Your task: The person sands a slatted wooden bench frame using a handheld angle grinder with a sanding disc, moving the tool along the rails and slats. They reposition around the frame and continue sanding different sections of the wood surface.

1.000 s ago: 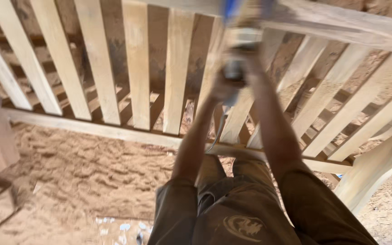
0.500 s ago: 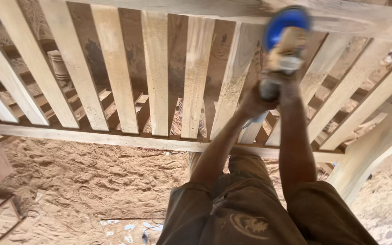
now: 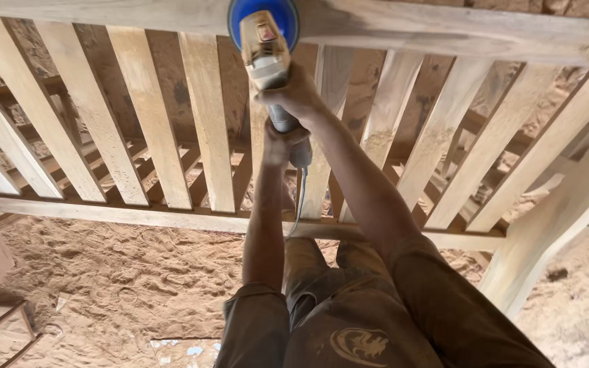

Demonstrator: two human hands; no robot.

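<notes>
Over the wooden slatted frame (image 3: 206, 123), sander (image 3: 267, 48) lengthwise away, disc foremost, both hands' (image 3: 294, 95) grip closed around it.

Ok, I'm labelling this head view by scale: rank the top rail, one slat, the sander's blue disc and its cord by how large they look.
1. Top rail, spanning the frame.
2. Slat.
3. Blue disc, partly hidden by the sander body.
4. Cord, a thin short stretch.
The rail lies farthest from the camera, so its lead is safe.

Sawdust-covered floor (image 3: 103, 286) carrying a slatted wooden frame (image 3: 206, 123).
Frame's bottom rail and corner post (image 3: 553, 225) are resting in loose sawdust; small pale scraps (image 3: 172, 347) are lying near the lower edge.
</notes>
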